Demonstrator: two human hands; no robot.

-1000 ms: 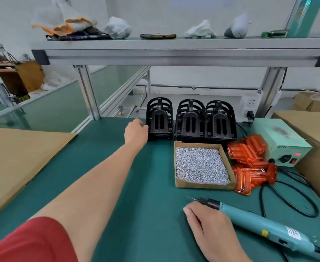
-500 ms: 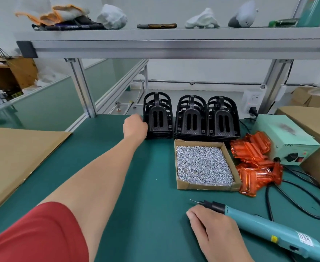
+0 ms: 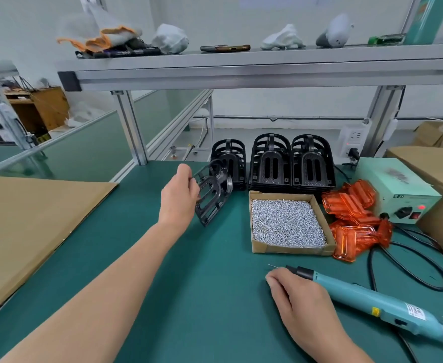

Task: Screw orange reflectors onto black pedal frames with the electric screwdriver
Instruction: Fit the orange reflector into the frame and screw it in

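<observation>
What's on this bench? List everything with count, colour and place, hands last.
pedal frame stacks: three, black, back of bench
loose pedal frame: one, black, in left hand, tilted
screw box: one, cardboard, full of silver screws, bench middle
orange reflectors: pile, orange, right of screw box
electric screwdriver: one, teal, near right
power supply: one, pale green, far right
cardboard sheet: one, brown, left
shelf: one, grey, overhead, holding gloves, rags
left hand: grips loose pedal frame
right hand: against screwdriver's front, grip hidden
</observation>
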